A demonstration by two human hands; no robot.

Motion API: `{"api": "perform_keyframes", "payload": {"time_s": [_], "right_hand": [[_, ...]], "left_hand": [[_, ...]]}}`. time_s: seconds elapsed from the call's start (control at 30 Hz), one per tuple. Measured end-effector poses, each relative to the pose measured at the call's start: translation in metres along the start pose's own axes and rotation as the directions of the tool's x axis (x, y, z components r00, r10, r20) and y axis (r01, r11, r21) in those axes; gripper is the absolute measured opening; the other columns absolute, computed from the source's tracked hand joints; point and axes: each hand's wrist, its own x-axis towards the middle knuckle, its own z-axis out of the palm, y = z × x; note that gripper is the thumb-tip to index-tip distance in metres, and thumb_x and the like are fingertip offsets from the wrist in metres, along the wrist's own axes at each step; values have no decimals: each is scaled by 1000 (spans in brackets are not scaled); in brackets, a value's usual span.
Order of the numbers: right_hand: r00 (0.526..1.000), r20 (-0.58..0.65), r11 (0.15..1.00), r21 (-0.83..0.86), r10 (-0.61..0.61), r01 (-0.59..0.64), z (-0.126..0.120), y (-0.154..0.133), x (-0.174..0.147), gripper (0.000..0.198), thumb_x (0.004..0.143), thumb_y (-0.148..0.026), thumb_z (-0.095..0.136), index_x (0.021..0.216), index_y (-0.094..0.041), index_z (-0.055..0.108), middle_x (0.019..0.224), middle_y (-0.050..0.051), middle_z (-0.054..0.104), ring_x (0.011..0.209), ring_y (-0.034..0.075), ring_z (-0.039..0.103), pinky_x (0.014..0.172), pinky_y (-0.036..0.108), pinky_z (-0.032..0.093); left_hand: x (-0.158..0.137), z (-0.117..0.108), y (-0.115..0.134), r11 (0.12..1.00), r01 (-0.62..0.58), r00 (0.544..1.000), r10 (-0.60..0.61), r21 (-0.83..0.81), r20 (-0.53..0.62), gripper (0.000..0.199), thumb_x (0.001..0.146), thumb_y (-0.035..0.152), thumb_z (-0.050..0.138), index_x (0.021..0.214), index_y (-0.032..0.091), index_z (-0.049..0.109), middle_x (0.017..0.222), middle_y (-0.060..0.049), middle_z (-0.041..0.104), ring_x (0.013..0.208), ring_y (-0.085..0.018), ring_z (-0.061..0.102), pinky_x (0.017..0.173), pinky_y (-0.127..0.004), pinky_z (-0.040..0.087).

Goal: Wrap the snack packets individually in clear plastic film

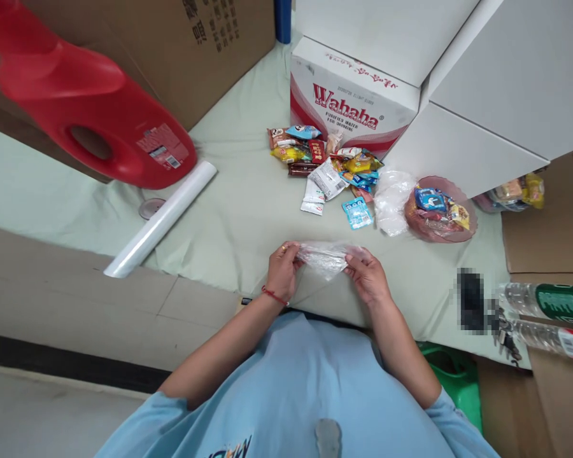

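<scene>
A thin, clear plastic piece (327, 259), crumpled like a bag or film, is stretched between my two hands above the front of the covered table (229, 210). My left hand (284, 270) pinches its left end, and a red bracelet circles that wrist. At the other end, the fingers of my right hand (368, 275) are closed on the plastic. Beyond my hands lie a pile of wrapped snacks (318, 151), white-and-grey sachets (327, 179) and a light blue packet (357, 212). A crumpled stack of clear plastic (392, 200) touches a pink bowl (468, 222) with wrapped snacks inside.
On the left stand a large red jug (124, 121) and a long white film roll (162, 219). A Wahaha carton (348, 102) backs the snacks, beside white cabinets (496, 108). To the right are plastic bottles (520, 296), keys (509, 343) and a blurred dark object (472, 302).
</scene>
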Motion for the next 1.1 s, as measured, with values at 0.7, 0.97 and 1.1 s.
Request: {"api": "perform_keyframes", "payload": {"time_s": [0.7, 0.97, 1.1], "right_hand": [[998, 19, 984, -166, -58, 61, -22, -17, -8, 23, 70, -42, 80, 81, -23, 73, 68, -4, 55, 59, 12, 41, 54, 26, 35], [998, -1, 984, -170, -57, 56, -29, -23, -4, 22, 69, -41, 80, 77, -23, 70, 71, -3, 58, 60, 12, 42, 54, 26, 31], [999, -17, 988, -153, -37, 34, -30, -31, -1, 23, 65, -40, 81, 76, -22, 70, 67, -4, 55, 58, 11, 40, 53, 25, 30]], "left_hand": [[-2, 0, 21, 986, 157, 939, -169, 64, 299, 45, 73, 56, 81, 100, 21, 73, 106, -6, 70, 93, -16, 62, 72, -25, 51], [0, 3, 19, 938, 343, 884, -341, 52, 320, 45, 61, 35, 91, 100, 17, 77, 84, -2, 69, 68, -10, 58, 56, -21, 44], [-2, 7, 27, 947, 317, 869, -314, 56, 383, 46, 62, 43, 90, 98, 17, 78, 89, -4, 69, 65, -8, 56, 47, -18, 34]]}}
